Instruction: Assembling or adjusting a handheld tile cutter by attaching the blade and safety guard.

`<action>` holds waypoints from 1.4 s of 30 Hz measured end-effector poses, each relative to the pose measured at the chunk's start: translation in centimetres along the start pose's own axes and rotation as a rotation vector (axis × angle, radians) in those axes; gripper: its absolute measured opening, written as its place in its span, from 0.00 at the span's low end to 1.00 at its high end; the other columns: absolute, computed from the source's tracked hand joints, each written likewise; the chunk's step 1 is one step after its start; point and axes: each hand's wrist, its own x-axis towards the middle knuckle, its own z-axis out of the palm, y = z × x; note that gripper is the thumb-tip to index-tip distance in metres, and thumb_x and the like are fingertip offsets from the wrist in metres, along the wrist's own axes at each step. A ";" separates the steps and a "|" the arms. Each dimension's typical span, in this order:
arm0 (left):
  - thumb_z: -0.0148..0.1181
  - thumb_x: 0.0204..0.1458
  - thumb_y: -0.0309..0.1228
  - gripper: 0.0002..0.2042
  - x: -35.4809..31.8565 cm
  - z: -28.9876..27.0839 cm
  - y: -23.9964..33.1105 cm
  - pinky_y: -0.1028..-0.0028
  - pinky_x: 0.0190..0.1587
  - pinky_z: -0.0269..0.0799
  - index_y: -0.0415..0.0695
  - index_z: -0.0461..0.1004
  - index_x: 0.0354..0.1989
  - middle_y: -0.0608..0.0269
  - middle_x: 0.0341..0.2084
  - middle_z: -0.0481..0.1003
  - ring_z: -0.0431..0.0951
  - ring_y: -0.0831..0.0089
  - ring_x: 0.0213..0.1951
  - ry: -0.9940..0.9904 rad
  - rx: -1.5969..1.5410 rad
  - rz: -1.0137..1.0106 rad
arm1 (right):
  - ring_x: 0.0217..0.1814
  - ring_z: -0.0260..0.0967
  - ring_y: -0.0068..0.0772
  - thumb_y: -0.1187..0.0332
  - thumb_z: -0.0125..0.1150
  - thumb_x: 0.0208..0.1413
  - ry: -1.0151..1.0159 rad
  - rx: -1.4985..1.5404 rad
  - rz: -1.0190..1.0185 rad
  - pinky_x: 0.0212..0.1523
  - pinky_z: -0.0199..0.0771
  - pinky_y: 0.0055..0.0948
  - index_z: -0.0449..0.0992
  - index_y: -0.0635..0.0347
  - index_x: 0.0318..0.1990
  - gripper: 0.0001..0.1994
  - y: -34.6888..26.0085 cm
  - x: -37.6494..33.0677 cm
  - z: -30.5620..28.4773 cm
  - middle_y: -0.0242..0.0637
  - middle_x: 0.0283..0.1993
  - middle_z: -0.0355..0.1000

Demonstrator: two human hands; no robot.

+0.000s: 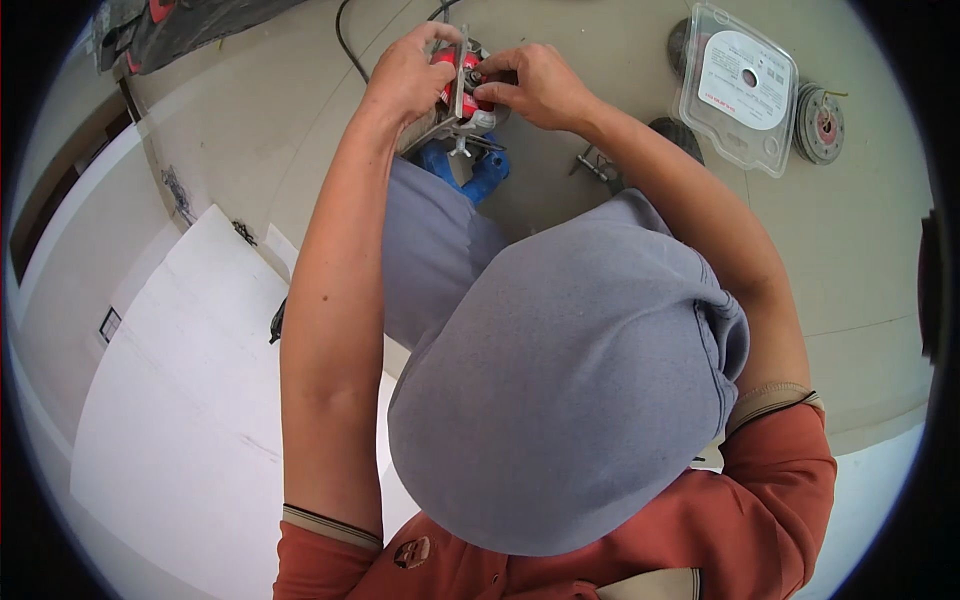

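Observation:
Near the top of the head view, a red handheld power cutter [475,100] with a flat metal base plate [461,75] and blue parts [487,175] rests by my knee. My left hand [405,78] grips it from the left, its fingers bent at the plate. From the right, my right hand [540,85] reaches in, thumb and forefinger closed about a small dark round fitting [475,77] in the middle of the red part. A wing screw [459,147] sticks out below the plate. My fingers partly hide the cutter.
A clear plastic blade case [740,90] with a white round label lies at the upper right. Grey discs [821,125] are stacked beside it. A black cable [345,40] runs behind the cutter. A large white panel [180,370] lies at left, a dark bag [190,30] at upper left.

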 end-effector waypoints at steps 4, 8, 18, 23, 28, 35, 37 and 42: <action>0.53 0.54 0.28 0.15 -0.1 -1.0 2.2 0.73 0.38 0.73 0.41 0.81 0.47 0.60 0.32 0.80 0.77 0.75 0.33 -0.171 0.081 0.043 | 0.36 0.78 0.48 0.59 0.71 0.50 0.012 -0.006 0.023 0.41 0.76 0.41 0.85 0.58 0.43 0.16 0.1 0.0 0.5 0.47 0.33 0.80; 0.55 0.54 0.33 0.17 -0.3 -1.1 2.9 0.70 0.43 0.74 0.40 0.81 0.48 0.58 0.33 0.81 0.78 0.72 0.35 -0.165 0.256 0.096 | 0.36 0.78 0.47 0.59 0.71 0.50 -0.004 0.035 0.033 0.41 0.77 0.40 0.85 0.58 0.42 0.15 -0.2 0.4 -0.1 0.46 0.34 0.80; 0.54 0.58 0.31 0.17 -0.4 -0.8 3.3 0.73 0.41 0.76 0.42 0.79 0.54 0.59 0.34 0.81 0.78 0.75 0.34 -0.115 0.211 0.043 | 0.32 0.78 0.34 0.63 0.69 0.55 -0.024 0.033 0.106 0.38 0.77 0.33 0.85 0.63 0.41 0.12 -1.0 0.4 -0.6 0.45 0.32 0.81; 0.55 0.54 0.26 0.18 -0.9 -0.6 1.4 0.71 0.42 0.75 0.40 0.78 0.54 0.56 0.34 0.82 0.80 0.69 0.35 -0.080 -0.003 0.067 | 0.30 0.78 0.36 0.63 0.68 0.56 -0.053 -0.042 0.080 0.37 0.77 0.34 0.85 0.62 0.40 0.12 -1.0 1.0 -1.0 0.44 0.31 0.81; 0.59 0.52 0.25 0.20 -1.1 -0.4 0.8 0.74 0.38 0.76 0.36 0.75 0.55 0.58 0.31 0.82 0.79 0.74 0.32 0.103 0.114 0.045 | 0.31 0.77 0.43 0.63 0.67 0.56 -0.073 -0.120 -0.072 0.38 0.76 0.38 0.84 0.63 0.38 0.11 -1.0 1.6 -1.7 0.46 0.31 0.80; 0.62 0.47 0.28 0.20 -1.5 -0.4 2.2 0.71 0.44 0.77 0.33 0.78 0.50 0.52 0.35 0.84 0.84 0.69 0.36 0.145 0.315 0.075 | 0.41 0.78 0.51 0.55 0.62 0.59 -0.276 -0.265 0.016 0.47 0.75 0.45 0.84 0.61 0.36 0.17 -1.7 3.3 -2.4 0.48 0.33 0.80; 0.62 0.46 0.29 0.20 -1.5 -0.5 2.3 0.71 0.44 0.77 0.33 0.78 0.49 0.52 0.35 0.84 0.84 0.67 0.36 0.147 0.355 0.070 | 0.40 0.78 0.51 0.55 0.61 0.59 -0.349 -0.277 0.048 0.47 0.76 0.45 0.84 0.61 0.36 0.17 -2.0 3.7 -2.5 0.48 0.32 0.80; 0.62 0.46 0.30 0.21 -1.3 -0.3 2.1 0.70 0.45 0.77 0.34 0.79 0.49 0.52 0.35 0.83 0.84 0.67 0.37 0.156 0.298 0.097 | 0.39 0.78 0.51 0.55 0.62 0.57 -0.360 -0.305 0.008 0.45 0.77 0.44 0.84 0.61 0.35 0.16 -1.3 4.5 -2.0 0.49 0.31 0.80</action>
